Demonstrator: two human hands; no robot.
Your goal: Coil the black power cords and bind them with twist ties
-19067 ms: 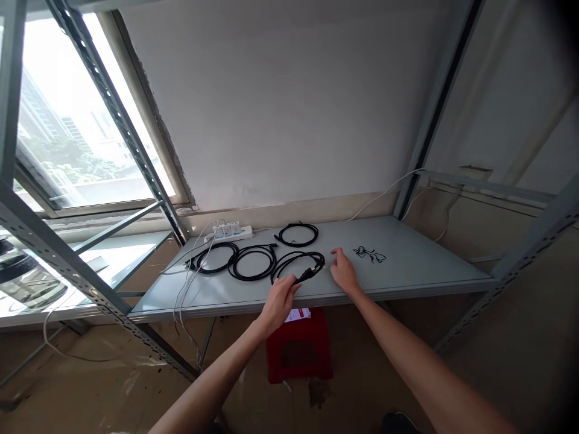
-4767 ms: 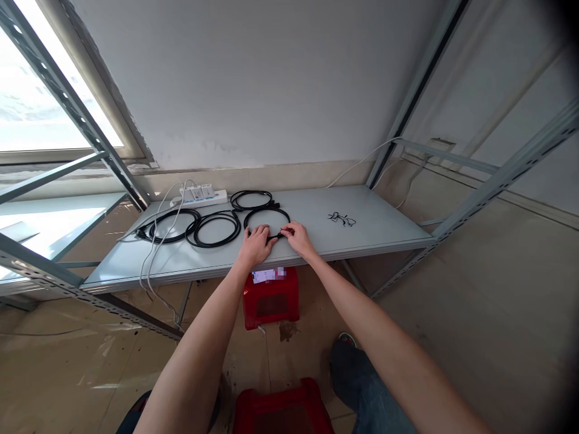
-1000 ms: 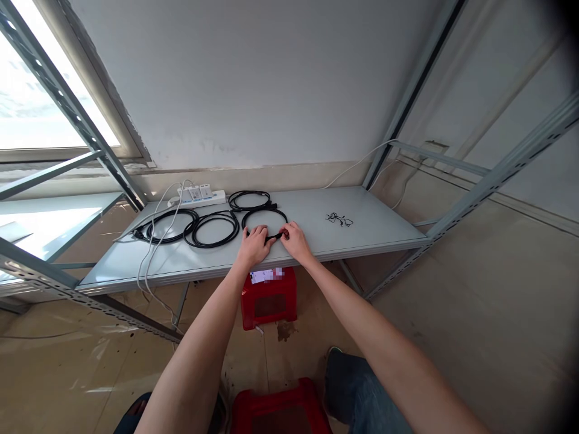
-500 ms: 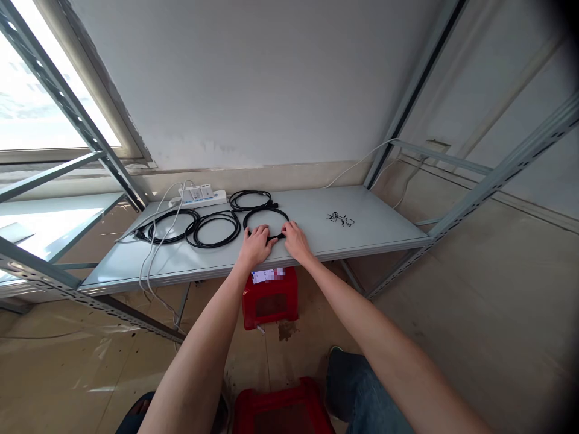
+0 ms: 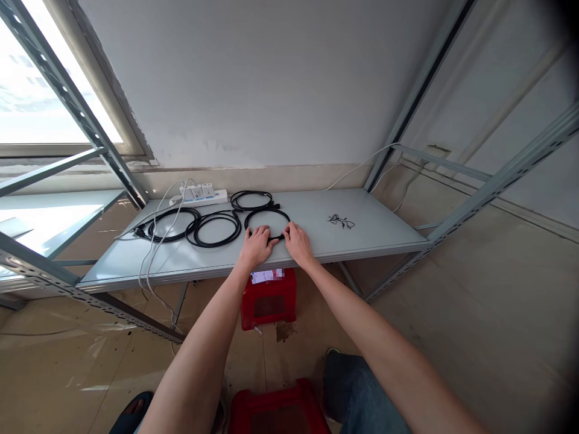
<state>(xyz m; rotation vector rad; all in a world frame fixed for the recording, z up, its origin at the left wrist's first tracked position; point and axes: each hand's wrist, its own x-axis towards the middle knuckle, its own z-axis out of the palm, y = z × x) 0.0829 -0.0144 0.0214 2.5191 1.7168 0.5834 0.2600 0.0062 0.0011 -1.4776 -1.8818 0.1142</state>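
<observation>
A coiled black cable [image 5: 268,210] lies as a ring on the grey shelf [image 5: 357,208], close to its front edge. My left hand [image 5: 257,244] is closed on the near-left part of that ring, and my right hand [image 5: 297,242] pinches its near-right part. Between the two hands a short black stretch of cable shows. Just behind sits another black cable coil [image 5: 250,192], with two more to the left: a middle coil [image 5: 213,246] and a far-left coil [image 5: 167,240]. A small heap of thin black ties [image 5: 341,222] rests to the right of my hands.
A white power strip [image 5: 217,196] with plugs stands at the back left, and white cords [image 5: 156,265] hang over the front edge. Metal uprights [image 5: 402,141] frame the shelf. A red stool [image 5: 268,301] is underneath with a phone [image 5: 266,276] on it; another red stool [image 5: 278,410] is nearer.
The view has shifted slightly. Both hands stay on the same cable coil, with hardly any visible movement.
</observation>
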